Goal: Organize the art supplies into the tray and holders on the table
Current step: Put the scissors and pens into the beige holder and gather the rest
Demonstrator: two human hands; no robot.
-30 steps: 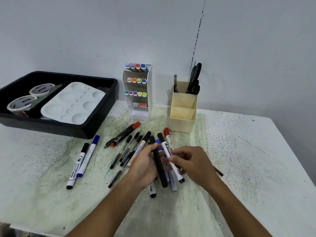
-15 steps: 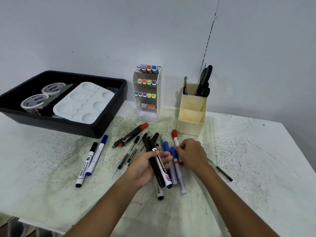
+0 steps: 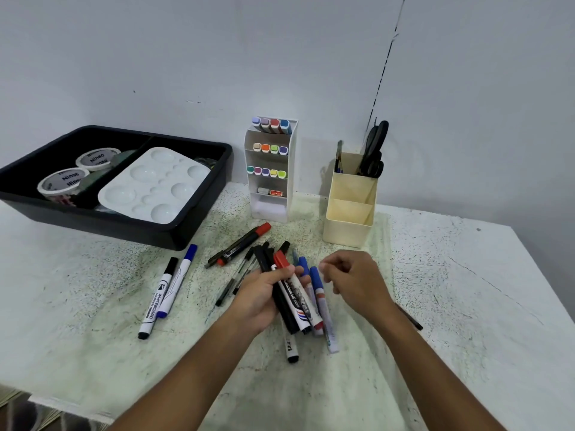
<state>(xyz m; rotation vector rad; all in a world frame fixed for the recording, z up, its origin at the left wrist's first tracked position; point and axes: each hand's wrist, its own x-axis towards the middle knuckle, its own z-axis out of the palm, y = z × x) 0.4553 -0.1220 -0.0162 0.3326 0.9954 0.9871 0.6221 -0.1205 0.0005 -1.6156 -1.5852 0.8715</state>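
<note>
My left hand (image 3: 264, 293) grips a bundle of black, red-capped and blue-capped markers (image 3: 295, 300); my right hand (image 3: 354, 281) hovers beside it, loosely curled, holding nothing.

Tray (image 3: 199, 213) glossy black plastic; palette (image 3: 155, 185) smooth white plastic; table (image 3: 466, 290) matt, speckled; holder (image 3: 348, 222) cream plastic.

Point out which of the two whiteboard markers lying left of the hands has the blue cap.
It is the blue-capped marker, the right one of the pair, nearer the black tray. Its neighbour, the black-capped marker, bears the word WHITEBOARD.
</note>
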